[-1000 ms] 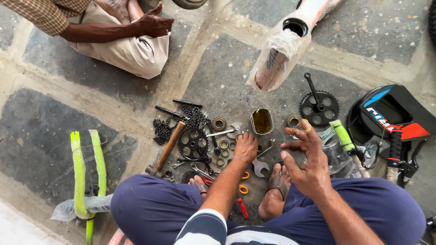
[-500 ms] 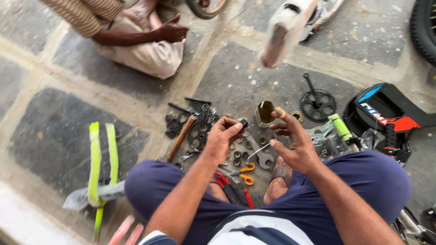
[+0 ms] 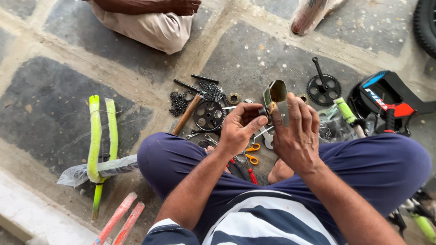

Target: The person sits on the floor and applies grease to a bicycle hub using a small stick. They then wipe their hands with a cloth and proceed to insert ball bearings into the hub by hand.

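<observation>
Centre of frame: left hand (image 3: 238, 129) pinches a small dark part (image 3: 262, 111), right hand (image 3: 295, 131) grips the metal can (image 3: 275, 94) – fitting barely begun, sprocket (image 3: 209, 115) and hammer (image 3: 187, 114) lie unused on the floor.

Both hands (image 3: 268, 129) up off floor parts, w/ small part (image 3: 263, 111) betw fingers (image 3: 247, 109).

Small dark round part (image 3: 262, 111) pinched at fingertip level, held up above the floor, centre of scene. Just right and far of it, an open metal can (image 3: 275, 93), tilted, greenish inside, rim dented
</observation>
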